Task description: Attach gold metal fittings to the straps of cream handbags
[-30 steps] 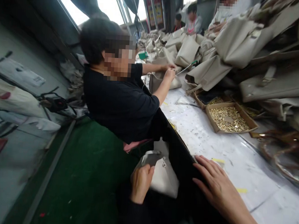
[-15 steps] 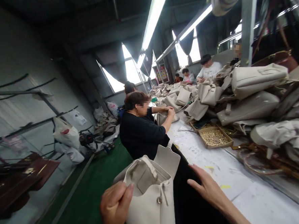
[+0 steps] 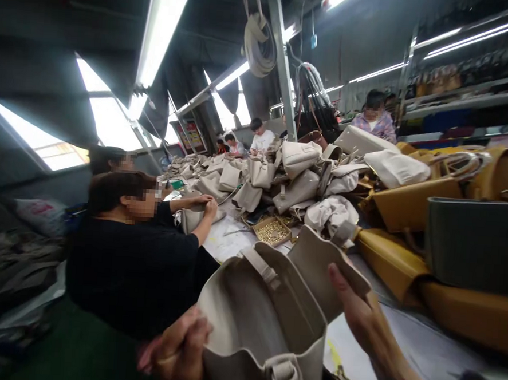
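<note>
I hold a cream handbag (image 3: 267,322) up in front of me, its mouth open and its flap (image 3: 318,263) folded back. My left hand (image 3: 177,351) is closed on the bag's left rim at the bottom of the view. My right hand (image 3: 354,311) lies with fingers stretched against the underside of the flap, thumb on its edge. The bag's inside looks bare.
A person in a black top (image 3: 137,263) sits close on my left, working on another cream bag (image 3: 192,218). A long white table (image 3: 399,342) carries heaps of cream bags (image 3: 298,175), mustard bags (image 3: 412,205), a grey bag (image 3: 474,243) and a cardboard tray of brass fittings (image 3: 271,231). More people sit farther back.
The bag has come up from beside the table edge to in front of me. My right hand left the tabletop and now rests on the flap. My view has swung up and right.
</note>
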Available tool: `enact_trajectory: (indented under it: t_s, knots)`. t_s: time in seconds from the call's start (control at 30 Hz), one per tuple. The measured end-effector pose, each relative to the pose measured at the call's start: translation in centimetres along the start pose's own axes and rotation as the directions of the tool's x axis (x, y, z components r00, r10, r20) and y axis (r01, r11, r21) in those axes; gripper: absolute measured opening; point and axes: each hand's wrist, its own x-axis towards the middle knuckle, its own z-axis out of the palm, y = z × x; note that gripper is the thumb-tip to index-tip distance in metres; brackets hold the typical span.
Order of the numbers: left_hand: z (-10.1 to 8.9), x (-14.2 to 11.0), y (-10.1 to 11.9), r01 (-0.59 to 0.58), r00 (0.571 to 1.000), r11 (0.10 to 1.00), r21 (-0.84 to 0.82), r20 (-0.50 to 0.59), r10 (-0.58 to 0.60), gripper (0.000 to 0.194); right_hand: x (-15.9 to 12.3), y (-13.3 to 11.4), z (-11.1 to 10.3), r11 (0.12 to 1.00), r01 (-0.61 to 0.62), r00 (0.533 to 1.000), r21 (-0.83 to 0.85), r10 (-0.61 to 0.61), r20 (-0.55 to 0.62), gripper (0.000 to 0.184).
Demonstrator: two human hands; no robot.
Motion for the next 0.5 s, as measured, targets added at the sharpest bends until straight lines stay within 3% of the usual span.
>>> enact_trajectory:
  t_s: [0.07,0.13,0.2,0.27,0.33,0.37,0.43,0.5]
  knots:
    - [3.5,0.0,-0.2,0.101,0.989,0.993,-0.059,0.115,-0.093,0.032,0.8,-0.6,-2.1,0.987,0.073,0.988,-0.140,-0.090,-0.122,0.060]
    - [6.7,-0.1,-0.4,0.115,0.947,0.992,-0.053,0.307,-0.094,0.040,1.6,0.0,-3.2,0.955,0.111,0.975,-0.276,-0.158,-0.155,0.058]
    - [9.0,-0.2,-0.6,0.112,0.837,0.994,-0.011,0.539,-0.088,0.042,2.5,1.7,-3.6,0.909,0.120,0.983,-0.399,-0.166,-0.082,0.054]
    - [10.4,-0.2,-1.0,0.114,0.678,0.993,0.034,0.728,-0.102,0.032,3.3,4.0,-3.7,0.866,0.129,0.991,-0.483,-0.125,0.041,0.051]
    - [10.9,0.2,-1.4,0.128,0.557,0.990,0.063,0.821,-0.124,0.021,3.9,6.2,-3.8,0.848,0.130,0.990,-0.514,-0.082,0.115,0.051]
    - [10.9,0.5,-1.6,0.136,0.530,0.988,0.072,0.837,-0.134,0.020,4.1,7.1,-4.1,0.848,0.122,0.990,-0.517,-0.069,0.119,0.052]
    - [10.7,1.3,-2.0,0.132,0.542,0.988,0.085,0.828,-0.143,0.019,4.4,8.4,-4.7,0.851,0.096,0.994,-0.517,-0.054,0.096,0.055]
    - [10.5,2.0,-2.6,0.088,0.598,0.993,0.078,0.793,-0.115,0.016,4.3,9.1,-5.7,0.861,0.095,0.994,-0.500,-0.054,0.097,0.059]
